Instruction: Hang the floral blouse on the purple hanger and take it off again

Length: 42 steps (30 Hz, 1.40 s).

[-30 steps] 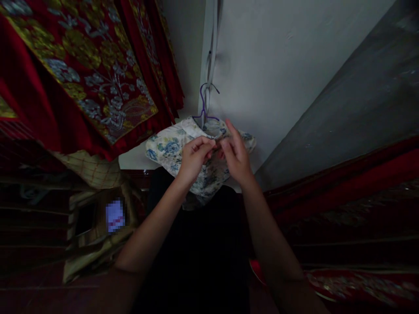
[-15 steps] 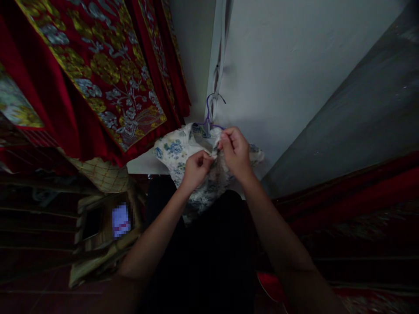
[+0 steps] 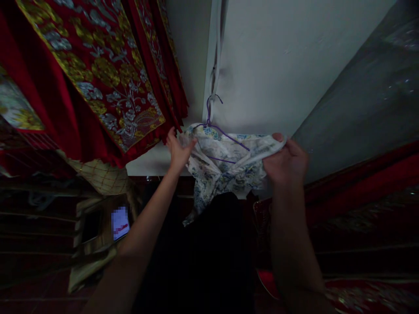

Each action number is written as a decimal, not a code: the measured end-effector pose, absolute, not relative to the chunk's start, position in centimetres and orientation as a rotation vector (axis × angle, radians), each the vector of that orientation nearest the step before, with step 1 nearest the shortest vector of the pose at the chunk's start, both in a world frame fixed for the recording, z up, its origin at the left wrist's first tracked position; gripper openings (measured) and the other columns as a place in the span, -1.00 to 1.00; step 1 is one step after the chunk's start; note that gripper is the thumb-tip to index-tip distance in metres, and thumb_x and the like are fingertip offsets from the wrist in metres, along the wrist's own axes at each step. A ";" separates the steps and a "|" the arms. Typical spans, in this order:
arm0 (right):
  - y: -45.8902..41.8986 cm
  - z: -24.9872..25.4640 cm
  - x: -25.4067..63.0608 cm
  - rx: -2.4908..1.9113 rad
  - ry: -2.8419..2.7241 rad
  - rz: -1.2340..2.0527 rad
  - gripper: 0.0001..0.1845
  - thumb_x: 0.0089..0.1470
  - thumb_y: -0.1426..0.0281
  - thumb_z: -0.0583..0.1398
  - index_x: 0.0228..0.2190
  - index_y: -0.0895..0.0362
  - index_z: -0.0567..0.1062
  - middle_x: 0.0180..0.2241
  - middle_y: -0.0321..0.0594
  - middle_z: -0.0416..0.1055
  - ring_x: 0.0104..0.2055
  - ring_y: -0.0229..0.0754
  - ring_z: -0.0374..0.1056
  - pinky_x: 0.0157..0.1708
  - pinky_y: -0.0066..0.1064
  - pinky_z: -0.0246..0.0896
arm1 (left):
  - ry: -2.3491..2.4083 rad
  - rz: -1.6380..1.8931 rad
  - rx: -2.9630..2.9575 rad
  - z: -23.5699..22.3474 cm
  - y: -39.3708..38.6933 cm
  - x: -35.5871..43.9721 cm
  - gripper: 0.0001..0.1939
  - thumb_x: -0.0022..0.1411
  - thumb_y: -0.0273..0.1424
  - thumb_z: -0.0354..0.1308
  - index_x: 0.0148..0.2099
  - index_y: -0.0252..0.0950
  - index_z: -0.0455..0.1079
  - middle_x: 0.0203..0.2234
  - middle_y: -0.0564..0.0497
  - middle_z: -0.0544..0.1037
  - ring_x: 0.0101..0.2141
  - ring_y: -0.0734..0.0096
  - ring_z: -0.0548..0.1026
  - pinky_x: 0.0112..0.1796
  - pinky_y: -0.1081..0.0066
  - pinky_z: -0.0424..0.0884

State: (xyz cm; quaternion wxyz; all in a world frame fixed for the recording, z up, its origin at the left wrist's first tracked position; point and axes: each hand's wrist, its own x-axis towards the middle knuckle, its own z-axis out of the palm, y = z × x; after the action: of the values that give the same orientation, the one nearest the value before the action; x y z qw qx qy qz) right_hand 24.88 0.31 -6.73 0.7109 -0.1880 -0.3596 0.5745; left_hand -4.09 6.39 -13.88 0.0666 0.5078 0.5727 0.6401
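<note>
From the head view, a red embroidered cloth with gold and silver flowers hangs at the left, its fringed lower corner close beside the left hand. Below that cloth are a checked, pale bundle and a wooden stand bearing a dark flat rectangle and a lit, blurred-out item. A pale wall rises behind the work, with a white strap running down it to a purple hanger. To the right there's a greyish, shiny sheet, and dark red fabric lies beyond the right forearm.

The floral blouse, white with blue flowers, hangs between the two hands, above the person's dark-clothed legs. Its neckline gapes, showing the hanger's slanting arm and lower bar inside. The hands are well apart. The right hand has the blouse's edge pinched, drawn out to the right; the left has its fingers spread at the opposite shoulder, thumb over the collar, and I can't tell how firmly it grips.
</note>
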 end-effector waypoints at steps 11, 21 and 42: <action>-2.3 -18.4 24.3 -0.417 -0.139 1.268 -0.82 0.06 0.41 0.07 -0.51 0.04 0.42 -0.41 -0.28 0.54 -0.19 -0.13 0.49 -0.01 -0.21 0.39 | 1.536 1.624 1.792 -15.6 11.4 -7.4 -0.69 0.46 -0.27 -0.04 -0.09 -0.28 0.50 -0.13 -0.12 0.60 -0.04 0.20 0.50 0.06 0.26 0.35; -4.1 -21.5 20.2 -0.520 -0.178 1.532 -0.86 -0.05 0.34 0.14 -0.58 0.05 0.30 -0.39 -0.26 0.53 -0.16 -0.05 0.47 0.07 -0.05 0.34 | 1.435 1.825 1.461 -17.8 4.7 -10.3 -0.72 0.25 -0.21 0.22 -0.43 -0.28 0.41 -0.51 0.08 0.41 -0.35 0.38 0.37 -0.24 0.45 0.30; -9.0 -18.3 15.2 -0.872 -1.186 1.797 -0.36 -0.10 -0.27 0.28 -0.45 0.09 0.51 -0.45 -0.22 0.48 -0.25 -0.07 0.41 -0.20 -0.30 0.36 | 1.159 1.625 1.327 -17.7 -14.8 4.1 -0.69 0.34 -0.04 0.17 -0.32 -0.13 0.51 -0.33 -0.05 0.54 -0.25 0.18 0.49 -0.13 0.15 0.43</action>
State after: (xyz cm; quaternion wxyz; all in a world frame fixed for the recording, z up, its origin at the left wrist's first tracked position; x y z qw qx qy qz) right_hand 15.19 -9.04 -18.31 0.3982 -0.3442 -0.4683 0.7097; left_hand 4.12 -14.77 -17.69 0.3639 0.5157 0.4505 0.6314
